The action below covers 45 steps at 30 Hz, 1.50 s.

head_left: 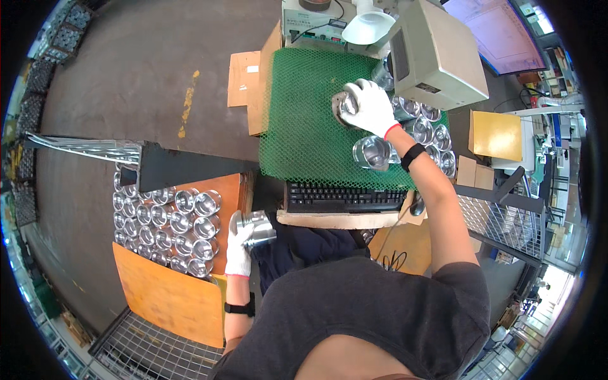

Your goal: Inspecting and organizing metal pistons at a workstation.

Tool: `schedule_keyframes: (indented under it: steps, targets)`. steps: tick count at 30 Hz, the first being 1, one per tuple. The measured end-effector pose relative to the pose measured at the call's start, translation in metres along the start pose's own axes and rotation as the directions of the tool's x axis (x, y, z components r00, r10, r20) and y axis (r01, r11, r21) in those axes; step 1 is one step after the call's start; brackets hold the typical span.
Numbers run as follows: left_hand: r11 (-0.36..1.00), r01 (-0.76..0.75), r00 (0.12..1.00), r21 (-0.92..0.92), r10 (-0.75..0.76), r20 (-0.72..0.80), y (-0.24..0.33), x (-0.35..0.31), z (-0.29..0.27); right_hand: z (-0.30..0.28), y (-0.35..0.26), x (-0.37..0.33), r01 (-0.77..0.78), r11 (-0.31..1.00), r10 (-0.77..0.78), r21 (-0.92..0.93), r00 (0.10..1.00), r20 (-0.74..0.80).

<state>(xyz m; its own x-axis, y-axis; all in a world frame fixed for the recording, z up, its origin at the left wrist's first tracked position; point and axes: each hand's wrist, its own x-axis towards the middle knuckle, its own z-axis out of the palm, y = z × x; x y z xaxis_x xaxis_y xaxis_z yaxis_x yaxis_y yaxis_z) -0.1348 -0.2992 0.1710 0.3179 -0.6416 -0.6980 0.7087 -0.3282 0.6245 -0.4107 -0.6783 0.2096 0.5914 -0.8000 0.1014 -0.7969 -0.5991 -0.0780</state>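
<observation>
My left hand (238,244), in a white knit glove, is closed round a shiny metal piston (261,229) beside my lap, left of the keyboard. My right hand (372,109), gloved too, reaches over the green mesh mat (304,114). Its fingers are closed on a round metal part (339,109) with a darker rim, which seems to be another piston; the glove covers much of it. Just below that hand a single piston (371,152) sits on the mat, its hollow end showing. Several more pistons (420,130) stand along the mat's right side, partly behind my wrist.
Rows of pistons (163,216) fill an orange-brown board at my left. A black keyboard (345,197) lies below the mat, with a mouse (417,205) at its right. Beyond stand a beige box-shaped device (437,57), a control unit (316,28) and a white lamp (368,28).
</observation>
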Motion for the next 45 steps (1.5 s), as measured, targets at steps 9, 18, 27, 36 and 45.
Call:
schedule_keyframes:
  steps: [9, 18, 27, 36, 45]
  targets:
    - [0.989, 0.09, 0.991, -0.118, -0.101, -0.087, -0.008, -0.024, -0.045, 0.022, -0.018, 0.003, -0.269, 0.963, 0.27, 0.019, 0.956, -0.112]
    - [0.974, -0.144, 0.957, 0.177, 0.091, 0.277, 0.022, -0.006, 0.024, -0.017, -0.113, -0.11, -0.161, 0.942, 0.246, 0.295, 0.929, -0.278]
    - [-0.07, -0.765, 0.618, 0.64, 0.199, 0.761, 0.079, -0.052, 0.119, -0.023, -0.199, -0.213, -0.353, -0.897, -0.134, 0.264, 0.789, 0.6]
    - [0.982, -0.174, 0.788, 0.078, 0.092, 0.609, 0.034, -0.016, 0.096, -0.055, -0.217, -0.198, -0.243, -0.953, -0.054, 0.181, 0.725, 0.687]
    - [0.971, 0.215, 0.953, -0.105, -0.185, 0.24, 0.003, -0.028, 0.113, -0.071, -0.219, -0.169, -0.323, -0.929, -0.113, 0.179, 0.711, 0.694]
